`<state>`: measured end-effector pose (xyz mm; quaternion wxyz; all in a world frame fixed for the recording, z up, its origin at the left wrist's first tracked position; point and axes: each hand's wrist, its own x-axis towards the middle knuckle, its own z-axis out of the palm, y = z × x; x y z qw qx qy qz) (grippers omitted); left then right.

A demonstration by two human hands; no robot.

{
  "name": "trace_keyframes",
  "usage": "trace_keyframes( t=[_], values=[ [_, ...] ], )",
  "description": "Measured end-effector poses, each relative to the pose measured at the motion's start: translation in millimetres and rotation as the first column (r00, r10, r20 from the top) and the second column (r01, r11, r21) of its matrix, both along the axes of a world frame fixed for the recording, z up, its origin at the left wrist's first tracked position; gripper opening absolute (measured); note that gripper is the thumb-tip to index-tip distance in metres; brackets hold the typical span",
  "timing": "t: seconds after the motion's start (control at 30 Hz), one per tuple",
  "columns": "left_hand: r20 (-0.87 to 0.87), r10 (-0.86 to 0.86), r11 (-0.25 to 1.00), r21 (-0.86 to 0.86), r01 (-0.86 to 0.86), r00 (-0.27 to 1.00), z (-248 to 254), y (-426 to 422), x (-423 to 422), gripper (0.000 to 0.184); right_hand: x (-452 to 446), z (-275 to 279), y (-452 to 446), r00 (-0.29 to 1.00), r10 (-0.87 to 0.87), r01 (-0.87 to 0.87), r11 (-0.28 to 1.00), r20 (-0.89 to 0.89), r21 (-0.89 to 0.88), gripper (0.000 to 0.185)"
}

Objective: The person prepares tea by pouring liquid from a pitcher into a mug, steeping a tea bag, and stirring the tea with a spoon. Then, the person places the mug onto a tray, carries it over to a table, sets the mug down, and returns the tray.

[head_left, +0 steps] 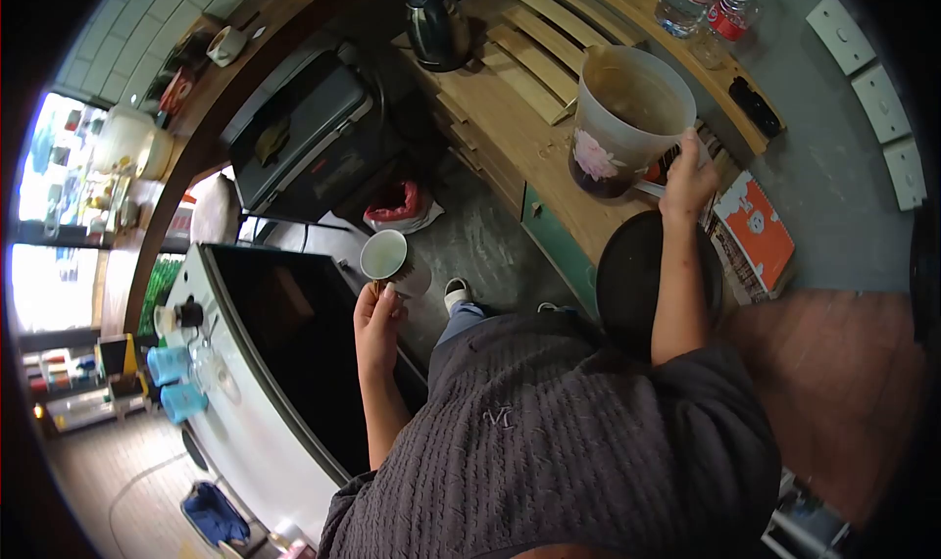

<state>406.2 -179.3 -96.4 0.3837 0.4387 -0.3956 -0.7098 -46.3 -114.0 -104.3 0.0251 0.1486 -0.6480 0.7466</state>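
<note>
My left hand (379, 309) is closed on a pale cup (384, 255), gripping its near side in the middle of the view, over the floor. The cup's mouth faces up towards me and its inside looks pale greenish. Over at the right, my right hand (690, 182) wraps round the handle of a large translucent pitcher (627, 118) printed with a pink flower. Dark liquid shows low in the pitcher. The pitcher is tilted in view, above the wooden counter; whether its base touches the wood I cannot tell.
A black kettle (436, 32) and wooden slats (534, 64) are on the wooden counter (490, 118). Plastic bottles (730, 10) stand on a ledge behind. A round black lid or tray (642, 285) lies below my right forearm. To the left is a white-topped counter (235, 412) with blue cups (181, 400).
</note>
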Motion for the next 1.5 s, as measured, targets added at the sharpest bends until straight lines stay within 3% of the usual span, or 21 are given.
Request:
trace_keyframes(
  t=[0.07, 0.17, 0.3, 0.43, 0.63, 0.7, 0.8, 0.97, 1.07, 1.13, 1.37, 1.5],
  values=[
    [-0.03, -0.09, 0.996, -0.01, 0.09, 0.995, -6, -39, 5, 0.013, 27, 25, 14, 0.991, 0.075, -0.072, 0.997, 0.112, -0.03, 0.033],
    [-0.05, -0.232, 0.973, -0.026, 0.231, 0.971, -9, -96, 13, 0.013, 78, 60, 11, 0.996, 0.009, -0.005, 0.999, 0.091, -0.048, 0.03],
    [0.004, -0.357, 0.93, -0.088, 0.356, 0.934, -4, -161, 24, 0.01, 127, 67, -6, 0.996, -0.086, 0.085, 0.995, 0.0, -0.056, 0.029],
    [0.051, -0.454, 0.882, -0.112, 0.457, 0.889, -5, -213, 33, 0.013, 162, 62, -23, 0.994, -0.094, 0.102, 0.984, 0.059, -0.148, 0.03],
    [0.043, -0.454, 0.879, -0.14, 0.455, 0.89, 7, -239, 27, 0.014, 176, 48, -17, 0.984, -0.046, 0.082, 0.975, 0.173, -0.207, 0.027],
    [0.029, -0.431, 0.892, -0.135, 0.43, 0.902, 9, -235, 23, 0.014, 178, 56, -17, 0.99, -0.066, 0.074, 0.995, 0.121, -0.064, 0.031],
    [-0.004, -0.411, 0.906, -0.113, 0.408, 0.912, 8, -225, 14, 0.014, 176, 55, -13, 0.999, -0.006, 0.007, 1.0, 0.033, -0.017, 0.031],
    [-0.008, -0.437, 0.896, -0.095, 0.434, 0.899, 10, -214, -8, 0.014, 160, 40, -13, 1.0, -0.007, 0.007, 0.996, 0.011, -0.088, 0.029],
    [-0.005, -0.403, 0.908, -0.131, 0.399, 0.915, 16, -205, -23, 0.014, 142, 38, -7, 0.996, -0.007, 0.024, 0.981, 0.088, -0.194, 0.033],
    [-0.015, -0.375, 0.92, -0.129, 0.37, 0.927, 17, -199, -29, 0.014, 131, 37, -1, 1.0, 0.016, -0.017, 0.999, -0.02, -0.051, 0.03],
    [-0.026, -0.349, 0.934, -0.09, 0.346, 0.937, 11, -181, -47, 0.012, 110, 18, 3, 0.997, 0.009, -0.009, 1.0, -0.08, 0.006, 0.029],
    [-0.025, -0.338, 0.938, -0.092, 0.335, 0.941, 9, -172, -55, 0.012, 87, -20, 7, 0.998, -0.015, 0.016, 1.0, -0.068, 0.006, 0.028]
  ],
)
